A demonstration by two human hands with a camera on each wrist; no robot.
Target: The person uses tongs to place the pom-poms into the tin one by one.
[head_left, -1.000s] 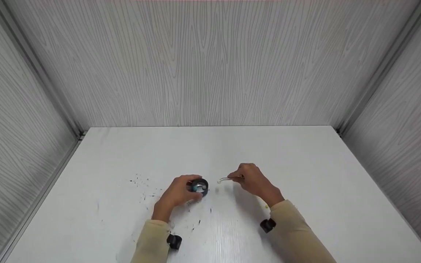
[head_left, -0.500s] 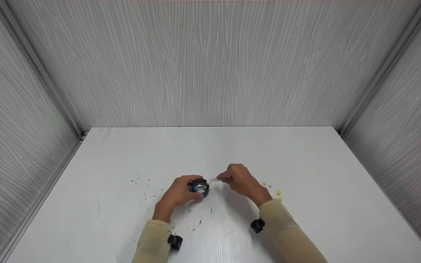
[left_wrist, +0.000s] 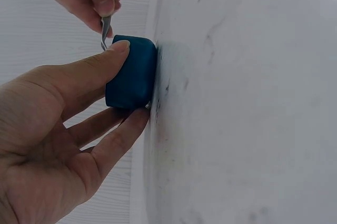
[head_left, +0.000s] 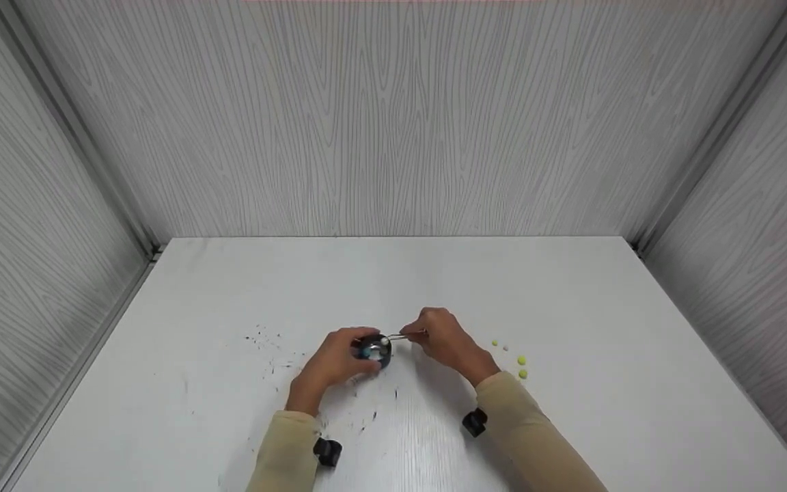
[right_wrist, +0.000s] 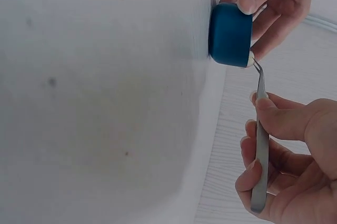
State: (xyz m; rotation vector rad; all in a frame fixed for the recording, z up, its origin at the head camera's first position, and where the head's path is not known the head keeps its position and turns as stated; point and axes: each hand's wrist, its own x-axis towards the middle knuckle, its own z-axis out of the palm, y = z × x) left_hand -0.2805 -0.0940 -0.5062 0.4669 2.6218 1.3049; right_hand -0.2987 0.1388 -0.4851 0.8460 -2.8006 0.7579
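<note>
My left hand (head_left: 334, 357) grips a small blue cup (left_wrist: 131, 74) by its sides, thumb against one side and fingers around the other. The cup stands on the white table, its round mouth facing up in the head view. My right hand (head_left: 449, 342) pinches bent-tip tweezers (right_wrist: 261, 142) from the right side. Between the tweezers' tips is a small white ball (right_wrist: 251, 59), right at the cup's rim. In the head view something pale and shiny shows inside the cup. The left wrist view hides the ball behind the cup and thumb.
Several small balls, mostly yellow (head_left: 522, 360), lie on the white table (head_left: 571, 294) to the right of my right hand. Dark specks (head_left: 264, 336) mark the tabletop around my left arm. Grey wood-grain panels (head_left: 393, 123) stand behind and at both sides.
My right hand has moved left with the tweezers, bringing the white ball from beside the cup to its rim. The yellow balls came into view behind the forearm. My left hand stays put.
</note>
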